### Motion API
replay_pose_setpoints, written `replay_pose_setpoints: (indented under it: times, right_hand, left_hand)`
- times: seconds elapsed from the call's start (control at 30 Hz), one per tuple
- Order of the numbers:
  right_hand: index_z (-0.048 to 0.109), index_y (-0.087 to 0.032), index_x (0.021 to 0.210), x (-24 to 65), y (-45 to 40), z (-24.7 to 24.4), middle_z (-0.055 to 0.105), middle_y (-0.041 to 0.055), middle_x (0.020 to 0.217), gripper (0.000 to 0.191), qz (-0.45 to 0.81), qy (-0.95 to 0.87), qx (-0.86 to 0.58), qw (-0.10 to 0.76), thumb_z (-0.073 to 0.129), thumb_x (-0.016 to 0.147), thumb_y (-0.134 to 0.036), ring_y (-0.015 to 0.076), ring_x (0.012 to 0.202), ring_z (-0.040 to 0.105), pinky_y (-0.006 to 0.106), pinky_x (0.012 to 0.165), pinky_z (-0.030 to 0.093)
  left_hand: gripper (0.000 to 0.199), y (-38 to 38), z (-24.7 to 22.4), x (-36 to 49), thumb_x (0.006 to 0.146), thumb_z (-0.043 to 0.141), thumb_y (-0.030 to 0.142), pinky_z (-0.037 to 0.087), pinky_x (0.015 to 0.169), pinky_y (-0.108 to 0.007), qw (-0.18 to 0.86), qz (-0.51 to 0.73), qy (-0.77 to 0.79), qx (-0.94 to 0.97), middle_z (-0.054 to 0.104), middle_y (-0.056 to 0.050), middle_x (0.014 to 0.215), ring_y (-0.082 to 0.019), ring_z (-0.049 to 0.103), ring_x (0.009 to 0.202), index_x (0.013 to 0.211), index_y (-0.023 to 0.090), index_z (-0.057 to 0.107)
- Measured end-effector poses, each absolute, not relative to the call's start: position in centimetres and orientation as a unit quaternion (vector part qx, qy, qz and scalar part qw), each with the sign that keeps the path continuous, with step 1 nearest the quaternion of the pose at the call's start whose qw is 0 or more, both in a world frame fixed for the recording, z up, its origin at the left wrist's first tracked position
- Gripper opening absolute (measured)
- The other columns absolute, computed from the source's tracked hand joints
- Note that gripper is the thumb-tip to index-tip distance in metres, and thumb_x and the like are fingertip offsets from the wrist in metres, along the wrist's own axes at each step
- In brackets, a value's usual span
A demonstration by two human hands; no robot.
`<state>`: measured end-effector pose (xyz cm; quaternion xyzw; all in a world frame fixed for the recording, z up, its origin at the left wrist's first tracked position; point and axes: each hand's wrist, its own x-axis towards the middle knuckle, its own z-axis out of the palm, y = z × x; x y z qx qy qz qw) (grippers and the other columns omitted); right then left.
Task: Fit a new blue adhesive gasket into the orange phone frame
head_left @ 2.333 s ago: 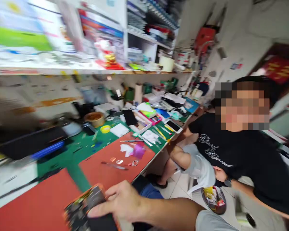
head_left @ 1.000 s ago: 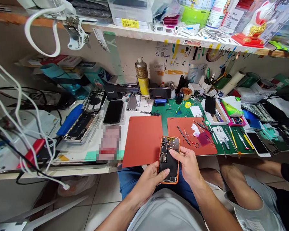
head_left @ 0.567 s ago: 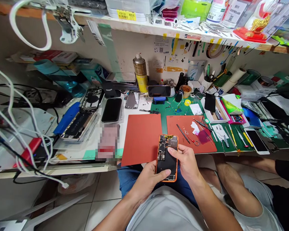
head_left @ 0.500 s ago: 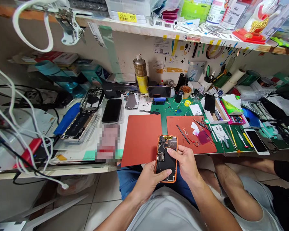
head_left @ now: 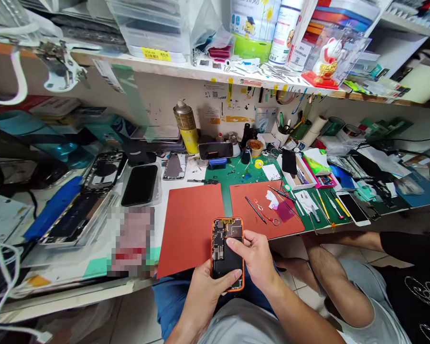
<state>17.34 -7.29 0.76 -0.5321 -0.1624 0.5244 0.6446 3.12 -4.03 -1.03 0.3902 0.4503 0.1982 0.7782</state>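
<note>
L hand [head_left: 207,288] & R hand [head_left: 258,258]: pinching open orange-framed smartphone [head_left: 228,260], thumbs on internals, held above lap by surface [head_left: 143,284] edge. Risk: thumb pressure could damage exposed parts; loosened grip, floor drop.

Red mats [head_left: 191,224] lie on the cluttered workbench [head_left: 75,290].

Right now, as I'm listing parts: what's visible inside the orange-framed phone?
A circuit board and a black battery; what the left hand and right hand cover is hidden.
</note>
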Motion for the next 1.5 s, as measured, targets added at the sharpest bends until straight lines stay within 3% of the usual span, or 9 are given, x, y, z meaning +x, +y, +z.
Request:
replay_pose_setpoints:
  times: [0.47, 0.67, 0.8, 1.0, 1.27, 1.5]
  right_hand:
    - [0.085, -0.018, 0.09, 17.6, -7.2, 1.5, 0.08, 0.0015, 0.077, 0.047, 0.513, -0.178, -0.532, 0.65, 0.097, 0.07, -0.06, 0.0185, 0.065, 0.07, 0.029, 0.065, 0.055]
    - [0.086, -0.017, 0.091, 18.2, -7.4, 1.6, 0.079, 0.002, 0.075, 0.048, 0.514, -0.178, -0.523, 0.657, 0.097, 0.071, -0.059, 0.0188, 0.066, 0.072, 0.03, 0.069, 0.057]
    - [0.085, -0.017, 0.09, 18.5, -7.7, 1.7, 0.081, 0.0034, 0.077, 0.047, 0.519, -0.172, -0.519, 0.657, 0.097, 0.071, -0.058, 0.0203, 0.067, 0.073, 0.032, 0.07, 0.06]
    - [0.086, -0.018, 0.094, 18.8, -8.2, 1.3, 0.084, 0.0061, 0.087, 0.043, 0.522, -0.168, -0.52, 0.655, 0.097, 0.074, -0.054, 0.0216, 0.072, 0.075, 0.033, 0.072, 0.061]
    - [0.087, -0.017, 0.094, 19.1, -8.8, 1.0, 0.085, 0.0084, 0.09, 0.042, 0.52, -0.162, -0.532, 0.649, 0.098, 0.074, -0.052, 0.0246, 0.071, 0.077, 0.037, 0.07, 0.064]
    - [0.089, -0.021, 0.106, 19.0, -9.1, 0.4, 0.087, 0.0095, 0.097, 0.043, 0.526, -0.142, -0.54, 0.642, 0.1, 0.074, -0.047, 0.0286, 0.075, 0.08, 0.041, 0.069, 0.068]
  left_hand:
    - [0.06, -4.0, -0.9, 3.2, 0.059, 0.106, 0.047, 0.063, 0.082, -0.032, 0.753, 0.196, 0.456, 0.432, 0.083, -0.009, 0.096, -0.023, 0.075, 0.086, 0.102, 0.014, 0.082]
    - [0.058, -3.5, -0.7, 2.7, 0.077, 0.093, 0.058, 0.061, 0.098, -0.043, 0.814, 0.165, 0.374, 0.413, 0.082, -0.013, 0.111, -0.03, 0.076, 0.104, 0.115, 0.016, 0.081]
    - [0.054, -3.5, 0.3, 2.8, 0.082, 0.091, 0.056, 0.06, 0.094, -0.039, 0.83, 0.14, 0.351, 0.41, 0.082, -0.013, 0.108, -0.028, 0.076, 0.1, 0.115, 0.015, 0.081]
    - [0.056, -3.6, 0.4, 2.8, 0.081, 0.091, 0.06, 0.058, 0.078, -0.033, 0.839, 0.137, 0.351, 0.393, 0.082, -0.012, 0.095, -0.021, 0.074, 0.078, 0.109, 0.013, 0.082]
    - [0.06, -4.0, 0.7, 3.2, 0.075, 0.094, 0.06, 0.06, 0.089, -0.039, 0.854, 0.155, 0.329, 0.373, 0.082, -0.013, 0.097, -0.027, 0.077, 0.091, 0.11, 0.013, 0.082]
    - [0.061, -5.0, -0.5, 4.0, 0.059, 0.105, 0.053, 0.057, 0.08, -0.033, 0.836, 0.218, 0.357, 0.356, 0.077, -0.007, 0.09, -0.019, 0.068, 0.079, 0.099, 0.012, 0.083]
